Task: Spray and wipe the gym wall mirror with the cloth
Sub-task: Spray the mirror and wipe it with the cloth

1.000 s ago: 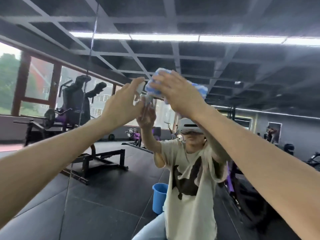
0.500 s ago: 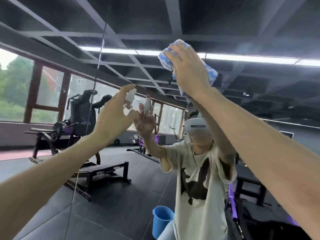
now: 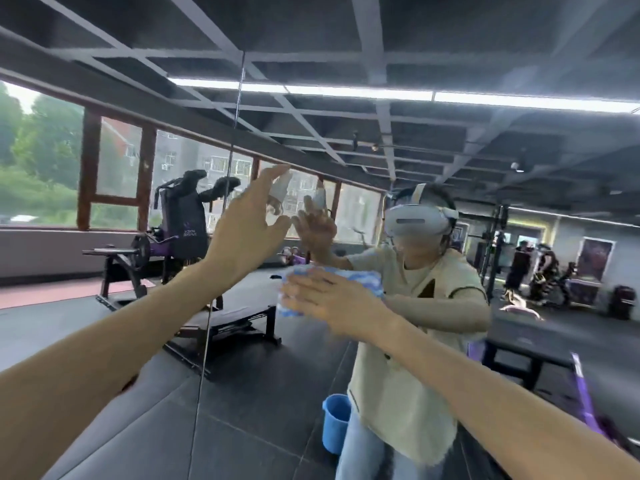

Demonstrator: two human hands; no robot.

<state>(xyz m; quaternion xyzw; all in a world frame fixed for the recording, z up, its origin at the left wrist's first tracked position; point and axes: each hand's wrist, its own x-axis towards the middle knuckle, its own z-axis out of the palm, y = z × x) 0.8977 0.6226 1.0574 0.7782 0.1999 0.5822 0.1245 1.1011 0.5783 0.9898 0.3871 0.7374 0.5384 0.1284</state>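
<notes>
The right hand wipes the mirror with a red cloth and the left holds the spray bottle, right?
Not red: the head view shows a blue and white cloth. The right hand presses it to the mirror; the left hand holds the spray bottle.

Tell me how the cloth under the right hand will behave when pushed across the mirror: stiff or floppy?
Probably floppy: the cloth looks soft and rumpled around the right hand. Likely light, since spread fingers alone pin it to the mirror. It may slide readily on smooth glass.
</notes>
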